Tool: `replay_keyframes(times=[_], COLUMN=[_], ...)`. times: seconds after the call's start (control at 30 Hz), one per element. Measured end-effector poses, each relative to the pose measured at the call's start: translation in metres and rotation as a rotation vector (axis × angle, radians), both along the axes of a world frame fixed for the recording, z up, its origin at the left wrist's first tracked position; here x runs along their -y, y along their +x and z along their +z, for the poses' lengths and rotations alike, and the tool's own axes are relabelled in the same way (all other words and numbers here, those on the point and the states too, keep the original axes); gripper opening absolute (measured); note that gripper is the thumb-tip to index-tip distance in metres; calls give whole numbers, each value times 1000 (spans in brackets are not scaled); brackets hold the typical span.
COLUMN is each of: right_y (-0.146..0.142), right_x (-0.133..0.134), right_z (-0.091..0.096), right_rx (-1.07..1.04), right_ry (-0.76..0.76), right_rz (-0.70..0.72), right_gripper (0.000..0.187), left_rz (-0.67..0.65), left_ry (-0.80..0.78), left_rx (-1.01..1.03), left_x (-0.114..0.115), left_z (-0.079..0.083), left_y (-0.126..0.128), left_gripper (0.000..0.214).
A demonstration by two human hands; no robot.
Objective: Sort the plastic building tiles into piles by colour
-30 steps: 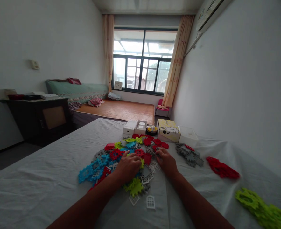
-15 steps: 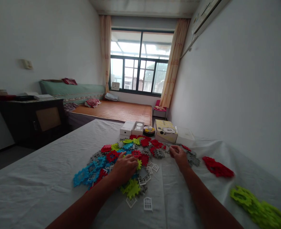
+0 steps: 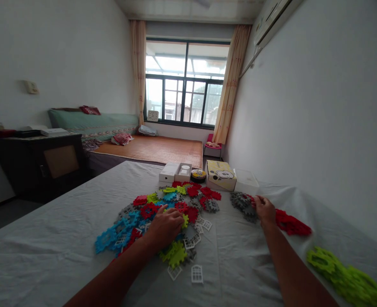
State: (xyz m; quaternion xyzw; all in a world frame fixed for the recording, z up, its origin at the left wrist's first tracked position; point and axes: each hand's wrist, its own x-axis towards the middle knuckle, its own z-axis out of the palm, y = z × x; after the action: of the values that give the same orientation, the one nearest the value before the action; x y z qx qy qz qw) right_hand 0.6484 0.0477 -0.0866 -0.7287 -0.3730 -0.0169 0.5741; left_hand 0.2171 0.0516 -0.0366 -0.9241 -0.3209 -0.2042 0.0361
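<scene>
My left hand (image 3: 165,224) lies over a mixed pile of notched plastic building pieces, its fingers loosely bent and partly apart. Around it are blue pieces (image 3: 106,239), red pieces (image 3: 149,210) and lime-green pieces (image 3: 177,254). White lattice window pieces (image 3: 197,274) lie at the pile's near edge. Over on the right, my right hand (image 3: 265,210) has its fingertips pinched together beside a small heap of grey pieces (image 3: 243,204). A bit of red shows at those fingertips; whether it is held or lies on the heap is unclear.
Red pieces (image 3: 293,223) form a heap just right of my right hand, with a lime-green heap (image 3: 345,275) nearer me. Along the back stand white boxes (image 3: 168,172), a round tin (image 3: 198,175), a yellow cartoon box (image 3: 220,175) and a clear container (image 3: 246,181).
My right hand has moved right, from the main pile's edge to between the grey and red heaps. My left hand stays on the pile. The view has shifted slightly.
</scene>
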Motion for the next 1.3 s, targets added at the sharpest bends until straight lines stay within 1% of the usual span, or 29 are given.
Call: replay_keyframes(times=[0.07, 0.17, 0.27, 0.37, 0.47, 0.53, 0.63, 0.7, 0.77, 0.87, 0.93, 0.97, 1.03, 1.1, 1.17, 1.23, 1.3], right_y=[4, 8, 6, 3, 1, 0, -1, -3, -4, -2, 1, 3, 5, 3, -1, -8, -12], right_x=[0, 3, 5, 6, 8, 8, 9, 10, 12, 18, 23, 26, 29, 29, 29, 29, 31], right_z=[1, 0, -5, -8, -7, -6, -4, -1, 2, 6, 8, 8, 7, 8, 10, 13, 16], right_rx=[111, 258, 334, 436, 570, 610, 640, 672, 713, 731, 703, 692, 706, 764, 829, 864, 873], right_ry=[-58, -139, -199, -300, -415, -449, -458, -432, -386, -316, -317, -334, -359, -347, -340, -372, -406], right_rz=[-30, -20, -6, -55, -119, -125, -128, -152, -194, -295, -349, -351, -300, -226, -189, -212, -274], right_gripper=[36, 37, 35, 30, 31, 32, 29, 27, 26, 25, 25, 26, 26, 26, 27, 29, 31], left_rz=[5, 4, 1, 1, -8, -9, -6, -7, -8, -13, -10, -8, -5, -9, -16, -18, -13], left_ry=[-4, -9, -8, -8, -14, -14, -6, -3, 0, 6, 8, 8, 9, 7, 6, 1, -5], left_rx=[2, 6, 11, 11, -3, -4, 6, 2, -6, -17, -20, -20, -14, -7, -3, -4, -5], left_x=[0, 1, 1, 1, 0, 0, 0, 1, 0, 0, -1, -1, -1, -1, -1, -1, 0], left_z=[0, 0, 0, 0, 0, 0, 0, 0, 0, 0, 0, 0, -1, -2, -2, -1, 0], left_y=[0, 1, 1, 1, 0, 1, 1, 1, 1, 0, -1, -1, -1, -1, -2, -2, -2], left_gripper=[15, 16, 17, 17, 18, 17, 17, 16, 16, 16, 16, 17, 17, 18, 18, 18, 18])
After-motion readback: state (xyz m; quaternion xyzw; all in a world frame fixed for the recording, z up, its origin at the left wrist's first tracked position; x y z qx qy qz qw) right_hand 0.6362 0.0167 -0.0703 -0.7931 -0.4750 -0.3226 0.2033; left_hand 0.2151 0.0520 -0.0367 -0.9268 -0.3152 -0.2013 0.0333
